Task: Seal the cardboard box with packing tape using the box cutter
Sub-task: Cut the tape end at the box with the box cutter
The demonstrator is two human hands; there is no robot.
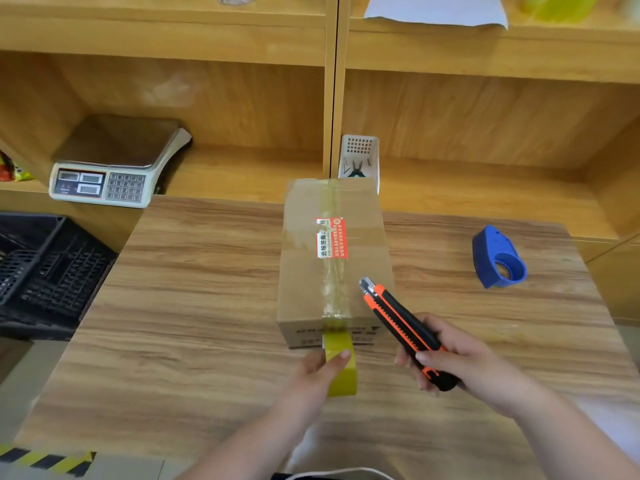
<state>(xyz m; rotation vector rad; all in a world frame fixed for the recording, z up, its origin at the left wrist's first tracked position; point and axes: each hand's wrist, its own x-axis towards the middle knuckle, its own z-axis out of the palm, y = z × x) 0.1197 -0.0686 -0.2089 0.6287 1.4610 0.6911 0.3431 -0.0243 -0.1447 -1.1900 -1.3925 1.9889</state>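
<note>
A closed cardboard box [304, 258] stands on the wooden table [194, 306], with a strip of clear yellowish tape along its top seam and a red-and-white label on it. The tape runs down over the box's near face to a yellow tape roll [343, 370], which my left hand [317, 379] grips just in front of the box. My right hand [460, 358] holds an orange-and-black box cutter [403, 327]. Its blade tip points up and left over the box's near right corner, a short way right of the tape strip.
A blue tape dispenser [498, 259] lies on the table to the right. Behind the box a white basket [360, 150] with pliers sits on the wooden shelf. A digital scale [114, 168] stands at back left, and a black plastic crate [45, 271] sits left of the table.
</note>
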